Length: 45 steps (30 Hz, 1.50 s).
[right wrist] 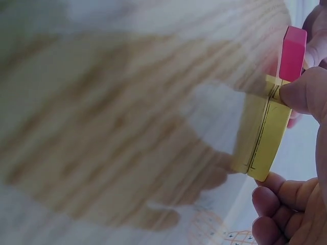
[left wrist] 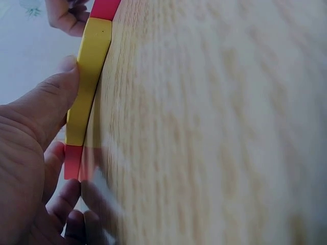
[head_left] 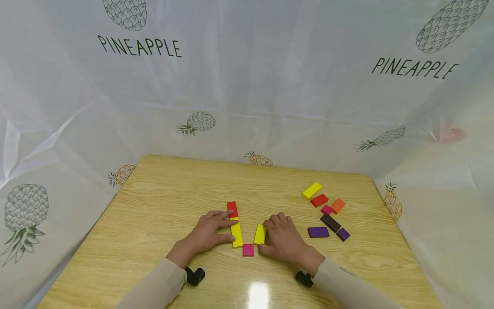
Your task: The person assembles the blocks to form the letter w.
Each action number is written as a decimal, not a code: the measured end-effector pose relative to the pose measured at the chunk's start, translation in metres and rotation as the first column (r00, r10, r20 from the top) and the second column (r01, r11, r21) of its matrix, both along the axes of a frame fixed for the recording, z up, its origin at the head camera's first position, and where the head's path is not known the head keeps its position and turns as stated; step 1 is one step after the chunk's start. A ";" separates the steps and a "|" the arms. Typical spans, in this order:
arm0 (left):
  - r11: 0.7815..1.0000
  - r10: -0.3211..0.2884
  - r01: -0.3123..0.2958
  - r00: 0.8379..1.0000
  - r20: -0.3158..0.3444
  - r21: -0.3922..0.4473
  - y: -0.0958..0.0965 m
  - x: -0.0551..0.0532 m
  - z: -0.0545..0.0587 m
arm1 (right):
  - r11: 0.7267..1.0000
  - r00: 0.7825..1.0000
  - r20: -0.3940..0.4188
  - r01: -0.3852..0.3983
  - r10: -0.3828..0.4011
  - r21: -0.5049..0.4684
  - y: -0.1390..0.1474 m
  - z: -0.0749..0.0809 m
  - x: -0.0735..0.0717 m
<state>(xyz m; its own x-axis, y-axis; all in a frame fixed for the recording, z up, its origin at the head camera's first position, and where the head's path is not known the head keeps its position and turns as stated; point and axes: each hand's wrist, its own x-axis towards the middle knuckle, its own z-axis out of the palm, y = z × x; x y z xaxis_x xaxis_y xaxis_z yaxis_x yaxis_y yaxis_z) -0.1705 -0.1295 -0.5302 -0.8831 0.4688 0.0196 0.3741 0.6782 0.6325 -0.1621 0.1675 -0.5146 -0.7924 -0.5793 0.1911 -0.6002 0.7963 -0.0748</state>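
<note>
Yellow block (head_left: 260, 234) beside the pink block (head_left: 248, 250) on the desk (head_left: 173, 184) is looking light, rigid, slick-faced, so we're pinching its ends right-hand (head_left: 283, 239), resting left-hand (head_left: 209, 232) fingers loosely against the red-yellow row (head_left: 237, 234).

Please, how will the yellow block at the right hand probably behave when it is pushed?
The yellow block would probably slide rather than roll, given its flat faces. It seems stiff: no bend shows where the right hand pinches it.
</note>
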 end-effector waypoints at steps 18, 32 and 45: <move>1.000 0.006 -0.006 1.000 0.000 0.000 -0.001 -0.002 0.000 | 0.999 1.000 0.002 -0.010 0.010 0.030 0.000 0.001 0.001; 1.000 0.007 -0.007 1.000 0.010 0.005 0.000 0.000 0.000 | 1.000 1.000 0.025 -0.004 0.003 0.014 0.000 0.000 0.003; 1.000 0.011 -0.011 1.000 0.002 0.003 0.001 0.002 0.001 | 1.000 0.999 0.035 -0.010 0.010 0.012 0.001 -0.001 0.003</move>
<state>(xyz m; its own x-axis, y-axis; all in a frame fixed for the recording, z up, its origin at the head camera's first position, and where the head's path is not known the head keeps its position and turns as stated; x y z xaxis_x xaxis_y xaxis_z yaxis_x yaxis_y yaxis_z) -0.1686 -0.1280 -0.5290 -0.8881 0.4593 0.0195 0.3657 0.6800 0.6356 -0.1595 0.1688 -0.5160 -0.7925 -0.5896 0.1561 -0.6055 0.7912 -0.0859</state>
